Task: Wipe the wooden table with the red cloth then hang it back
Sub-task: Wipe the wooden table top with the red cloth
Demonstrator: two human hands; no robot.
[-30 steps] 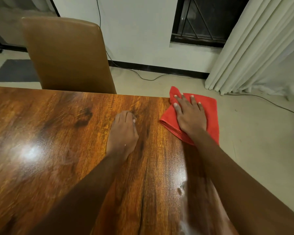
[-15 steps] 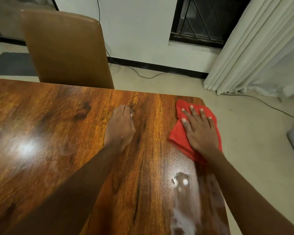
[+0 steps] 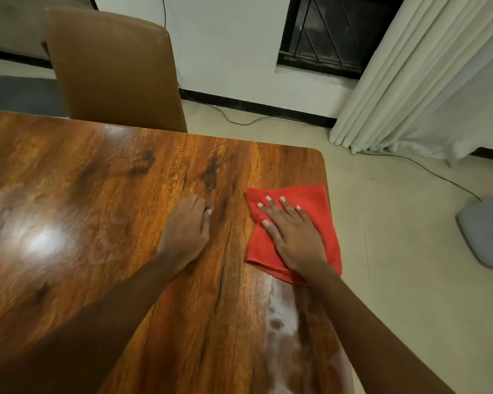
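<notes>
The red cloth (image 3: 310,200) lies flat on the wooden table (image 3: 97,194), near its far right corner and right edge. The right hand (image 3: 293,237) presses down on it with fingers spread out flat. The left hand (image 3: 187,231) rests on the bare wood beside it, fingers close together. A brown chair (image 3: 114,66) stands behind the table.

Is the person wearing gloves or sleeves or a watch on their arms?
No. The left hand and right hand are bare, with no gloves or rings visible. The forearms show no sleeves, watch or bracelet. The fingernails are trimmed short.
</notes>
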